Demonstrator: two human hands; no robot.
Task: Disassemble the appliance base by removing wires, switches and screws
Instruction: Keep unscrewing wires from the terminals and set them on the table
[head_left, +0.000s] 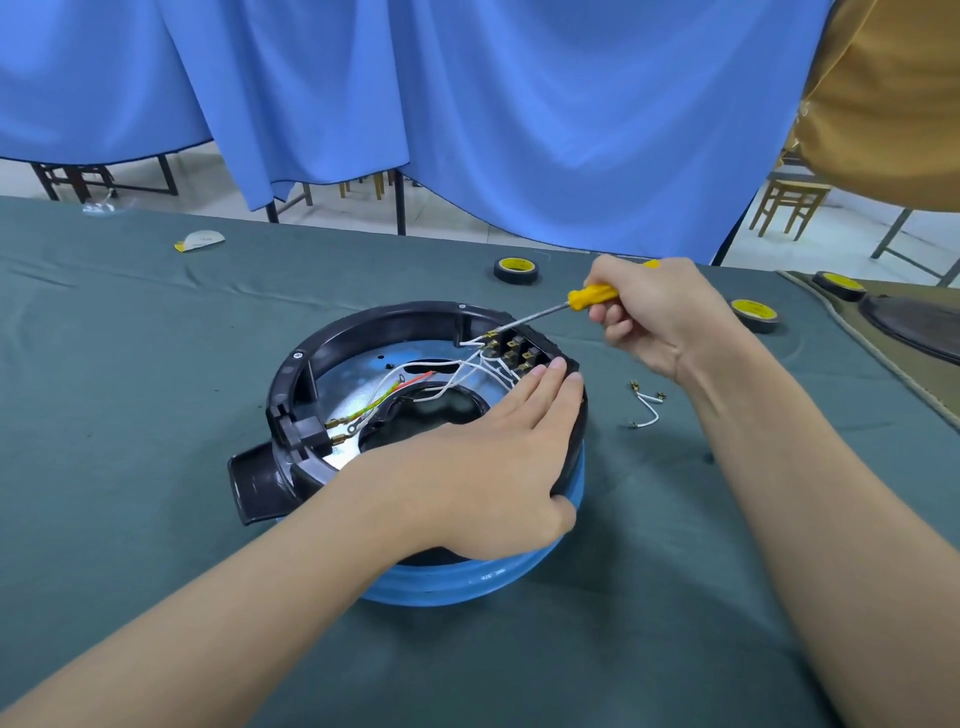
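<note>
Right hand (660, 317) fingers (615, 315) closed around a yellow-handled screwdriver (592, 297) — shaft slanting down-left, tip at the switch terminals (511, 347). Left hand (488, 467) lies flat, fingers extended, holding nothing, pressing the near rim of the appliance base (415, 415) — upturned on the green surface (156, 364); loose white wires (647, 410) just right.

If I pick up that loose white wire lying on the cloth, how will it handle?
The loose white wire is thin and curved, so probably floppy and very light. Its small metal end clips may snag the cloth. It looks unlikely to roll.
</note>
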